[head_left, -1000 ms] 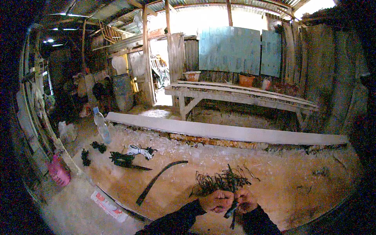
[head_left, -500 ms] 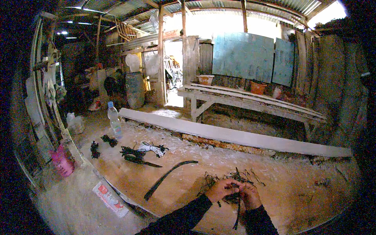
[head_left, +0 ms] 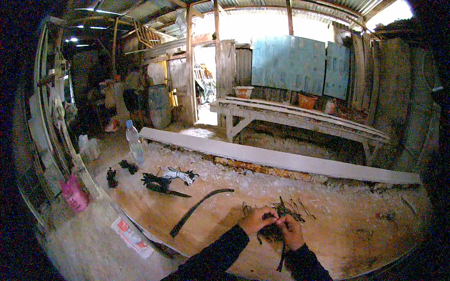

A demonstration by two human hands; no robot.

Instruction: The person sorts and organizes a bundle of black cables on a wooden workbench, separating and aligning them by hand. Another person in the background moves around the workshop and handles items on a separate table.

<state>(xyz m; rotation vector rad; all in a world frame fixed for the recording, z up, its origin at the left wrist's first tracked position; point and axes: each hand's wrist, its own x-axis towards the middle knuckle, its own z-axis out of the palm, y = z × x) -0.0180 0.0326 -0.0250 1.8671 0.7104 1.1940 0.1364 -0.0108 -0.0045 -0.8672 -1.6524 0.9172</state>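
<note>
Both hands, left hand (head_left: 255,219) & right hand (head_left: 289,228), have shifted closer together vs 1 s ago, now pinching dark strip bundle (head_left: 281,216) at 5 o'clock on wooden board (head_left: 206,225); curved strip (head_left: 199,208) at 9 o'clock untouched, so work stays w/ bundle.

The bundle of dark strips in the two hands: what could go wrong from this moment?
1. Both the left hand and the right hand pinch the bundle of dark strips; loose ends fan outward, so some may slip free.
2. A long curved dark strip lies on the wooden table near the left forearm; a sweep might push it off.
</note>
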